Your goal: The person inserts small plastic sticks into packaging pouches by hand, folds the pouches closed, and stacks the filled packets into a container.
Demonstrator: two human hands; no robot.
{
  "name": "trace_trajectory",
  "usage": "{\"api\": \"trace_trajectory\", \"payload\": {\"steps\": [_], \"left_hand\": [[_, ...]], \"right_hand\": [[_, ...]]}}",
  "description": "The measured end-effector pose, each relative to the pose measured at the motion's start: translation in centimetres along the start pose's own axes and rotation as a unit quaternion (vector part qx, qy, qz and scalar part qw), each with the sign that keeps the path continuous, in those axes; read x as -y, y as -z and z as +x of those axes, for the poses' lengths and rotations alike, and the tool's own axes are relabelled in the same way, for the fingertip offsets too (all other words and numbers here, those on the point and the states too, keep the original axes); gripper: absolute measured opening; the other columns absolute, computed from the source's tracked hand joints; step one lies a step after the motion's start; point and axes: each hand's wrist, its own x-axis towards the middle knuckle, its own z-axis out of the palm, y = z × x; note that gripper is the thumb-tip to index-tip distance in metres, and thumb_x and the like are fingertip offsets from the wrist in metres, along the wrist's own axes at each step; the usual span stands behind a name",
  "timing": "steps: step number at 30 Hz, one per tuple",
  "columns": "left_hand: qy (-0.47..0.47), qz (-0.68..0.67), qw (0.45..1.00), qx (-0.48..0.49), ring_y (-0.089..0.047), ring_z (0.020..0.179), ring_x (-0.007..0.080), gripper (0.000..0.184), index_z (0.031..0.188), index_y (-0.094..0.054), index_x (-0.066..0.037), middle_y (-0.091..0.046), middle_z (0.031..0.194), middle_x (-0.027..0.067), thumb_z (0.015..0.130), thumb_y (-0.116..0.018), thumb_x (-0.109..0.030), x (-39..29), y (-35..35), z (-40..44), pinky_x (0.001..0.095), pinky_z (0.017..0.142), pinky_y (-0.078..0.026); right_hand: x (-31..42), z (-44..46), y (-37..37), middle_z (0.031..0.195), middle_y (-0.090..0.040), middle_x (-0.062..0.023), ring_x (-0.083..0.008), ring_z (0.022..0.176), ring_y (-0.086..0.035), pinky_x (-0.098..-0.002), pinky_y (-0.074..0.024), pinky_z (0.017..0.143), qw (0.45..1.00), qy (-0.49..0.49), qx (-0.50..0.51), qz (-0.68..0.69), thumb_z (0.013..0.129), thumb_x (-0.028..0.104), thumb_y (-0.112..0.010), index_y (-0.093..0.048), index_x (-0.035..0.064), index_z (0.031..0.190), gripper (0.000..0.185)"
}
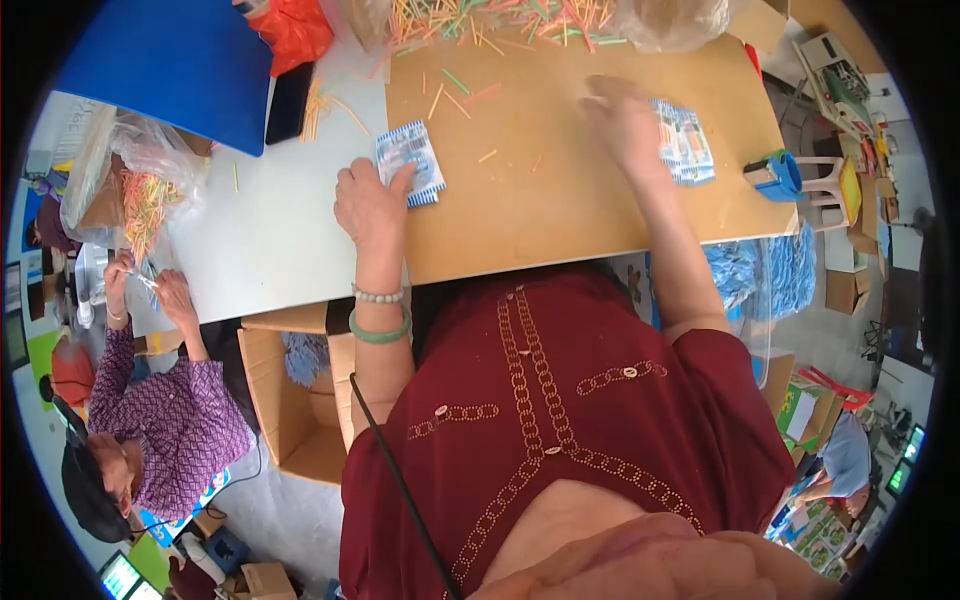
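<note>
My left hand (372, 203) is closed on the left edge of a small stack of blue-and-white printed packets (415, 158), with the thumb lying over the top one. The stack rests at the left border of the brown board. Farther right, my right hand (622, 125) is smeared by motion above the board, so its fingers cannot be read. Just beside it lie more blue-and-white packets (690, 145). A few thin coloured sticks (455, 100) are scattered on the board between the two hands.
A heap of coloured sticks (490, 20) covers the far edge. A black phone (289, 103) and a blue panel (175, 65) are at left. A blue container (777, 178) hangs at the right edge. A co-worker's hands (172, 295) work at left, near a bag of sticks (147, 205).
</note>
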Motion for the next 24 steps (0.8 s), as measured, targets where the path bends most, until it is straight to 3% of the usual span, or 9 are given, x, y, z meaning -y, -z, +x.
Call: {"api": "trace_trajectory", "payload": {"steps": [2,8,12,14,15,17,18,20,24], "left_hand": [[0.007,-0.025,1.0,0.01,-0.058,0.083,0.0331,0.042,0.085,-0.058,-0.004,-0.056,0.087,0.0145,0.067,-0.079,-0.036,0.4,-0.2,0.4,0.0419,0.071,-0.047],[0.053,-0.122,0.989,0.056,-0.055,0.075,0.0301,0.042,0.081,-0.056,-0.005,-0.053,0.082,0.0109,0.066,-0.079,-0.036,1.4,-0.4,1.0,0.0398,0.067,-0.045],[0.035,-0.1,0.993,0.054,-0.054,0.078,0.0297,0.043,0.081,-0.054,-0.006,-0.053,0.083,0.0099,0.062,-0.082,-0.033,0.8,0.2,0.9,0.0411,0.069,-0.044],[0.038,-0.095,0.993,0.061,-0.054,0.078,0.0295,0.044,0.081,-0.055,-0.006,-0.053,0.084,0.0096,0.061,-0.082,-0.033,0.9,0.1,1.1,0.0414,0.069,-0.044],[0.04,-0.09,0.993,0.067,-0.054,0.078,0.0292,0.044,0.082,-0.055,-0.006,-0.053,0.084,0.0093,0.061,-0.082,-0.033,0.9,0.0,1.2,0.0418,0.069,-0.043],[0.044,-0.088,0.992,0.074,-0.054,0.078,0.0291,0.044,0.082,-0.055,-0.006,-0.053,0.084,0.0092,0.061,-0.083,-0.032,0.8,0.2,1.3,0.0415,0.07,-0.043],[0.048,-0.087,0.992,0.079,-0.054,0.078,0.029,0.044,0.083,-0.055,-0.006,-0.053,0.085,0.0091,0.06,-0.083,-0.031,0.7,0.2,1.4,0.0413,0.07,-0.043],[0.052,-0.1,0.991,0.069,-0.054,0.079,0.0286,0.043,0.084,-0.054,-0.007,-0.053,0.085,0.0088,0.061,-0.082,-0.03,0.8,-0.1,1.4,0.0412,0.071,-0.043],[0.049,-0.127,0.99,0.041,-0.055,0.077,0.0287,0.04,0.084,-0.053,-0.005,-0.053,0.087,0.0098,0.063,-0.08,-0.026,0.8,-0.2,1.3,0.0384,0.068,-0.045]], "right_hand": [[2.1,3.6,-1.7,0.111,-0.061,-0.0152,-0.031,0.109,-0.054,-0.0397,-0.0456,0.09,0.995,0.034,0.09,-0.024,0.079,0.017,-0.06,-0.061,0.0059,0.112,0.034],[-1.6,13.5,-6.2,0.111,-0.06,-0.016,-0.0328,0.108,-0.054,-0.0454,-0.0431,0.092,0.959,0.024,0.096,-0.264,0.08,0.011,-0.053,-0.059,0.0079,0.107,0.027],[-3.6,16.3,-6.6,0.121,-0.053,-0.0146,-0.035,0.118,-0.047,-0.0435,-0.0431,0.096,0.951,-0.019,0.144,-0.272,0.074,0.007,-0.063,-0.049,0.0091,0.124,0.052],[-5.3,17.4,-8.1,0.125,-0.051,-0.014,-0.0344,0.119,-0.046,-0.0456,-0.0424,0.096,0.978,0.107,0.133,-0.119,0.073,0.008,-0.066,-0.048,0.0089,0.125,0.056],[-4.4,17.8,-7.6,0.125,-0.051,-0.014,-0.0344,0.119,-0.046,-0.0456,-0.0424,0.096,0.978,0.107,0.135,-0.119,0.073,0.008,-0.066,-0.048,0.0089,0.125,0.056],[-1.5,18.8,-5.5,0.13,-0.048,-0.0138,-0.0332,0.119,-0.046,-0.0453,-0.0416,0.097,0.953,0.06,0.29,-0.059,0.075,0.012,-0.065,-0.048,0.009,0.126,0.053],[-2.4,19.1,-6.7,0.13,-0.048,-0.0138,-0.0332,0.119,-0.046,-0.0453,-0.0416,0.097,0.953,0.061,0.291,-0.058,0.075,0.012,-0.065,-0.048,0.009,0.126,0.053],[-4.9,20.2,-10.3,0.123,-0.055,-0.0134,-0.0301,0.122,-0.045,-0.0443,-0.0373,0.102,0.957,0.162,0.125,-0.205,0.08,0.022,-0.06,-0.054,0.0124,0.122,0.044],[-3.3,21.8,-10.0,0.113,-0.06,-0.0158,-0.0316,0.112,-0.054,-0.0435,-0.0426,0.095,0.926,0.16,0.251,-0.231,0.08,0.023,-0.06,-0.057,0.0089,0.115,0.038]]}}
